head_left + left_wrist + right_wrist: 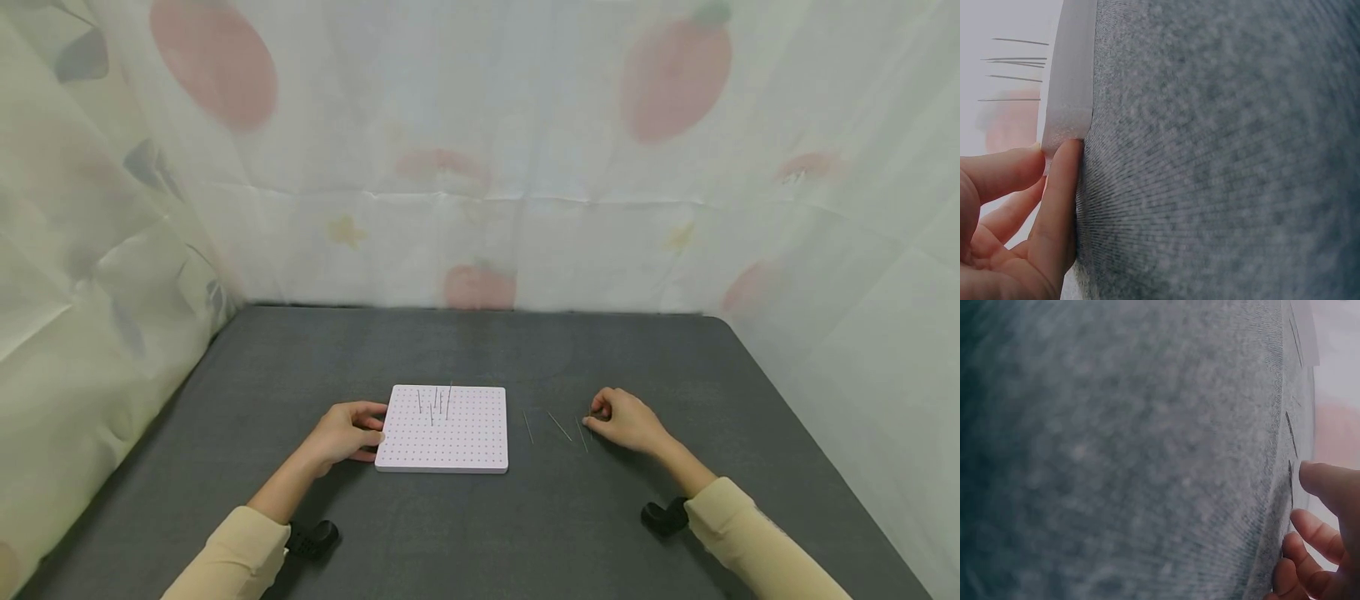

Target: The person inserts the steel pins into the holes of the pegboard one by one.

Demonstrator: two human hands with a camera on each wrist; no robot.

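Observation:
A white perforated board (442,450) lies on the dark table, with several thin needles (447,403) standing in its upper left holes. At its left edge my left hand (341,433) grips the board, thumb on the top face and a finger against the side, as the left wrist view shows. To the right of the board, three thin needles lie apart on the cloth, one of them a slanting needle (559,426). My right hand (626,419) is low over the table beside the rightmost needles (1291,481). A gap shows between its thumb and bent fingers.
The grey table (480,533) runs back to a pale curtain (570,250) printed with fruit. More pale cloth (90,333) hangs along the left side. A black wrist device (313,537) sits at the left cuff, another black device (665,517) at the right.

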